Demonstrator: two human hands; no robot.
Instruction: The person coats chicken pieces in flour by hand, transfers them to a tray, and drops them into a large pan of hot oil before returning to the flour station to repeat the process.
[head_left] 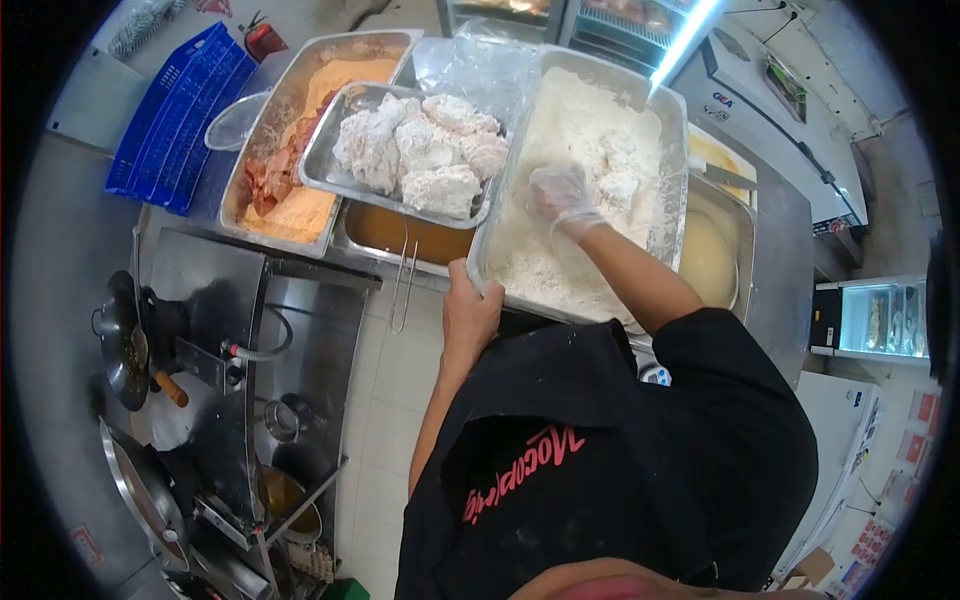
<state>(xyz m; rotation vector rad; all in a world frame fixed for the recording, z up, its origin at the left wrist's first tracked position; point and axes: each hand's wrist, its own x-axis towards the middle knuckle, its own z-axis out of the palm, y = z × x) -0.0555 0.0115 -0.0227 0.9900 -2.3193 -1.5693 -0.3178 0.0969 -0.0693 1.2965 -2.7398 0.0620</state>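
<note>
Gripping the near left corner of the flour tray (681,170) with the left hand (471,318). Holding the gloved right hand (563,200) down in the flour (580,110); cannot tell whether closed on anything. Note the coated lump (618,187) just right of it, in the same tray, and more coated pieces (425,150) heaped in the smaller metal tray (332,181) leftward. Probably soft, fairly light, slippery beneath the coating; best cupped from below, unsqueezed.

Gloved right hand (562,198) points toward eleven o'clock, its curl unclear; bare left hand (471,316) clasps toward one.
</note>
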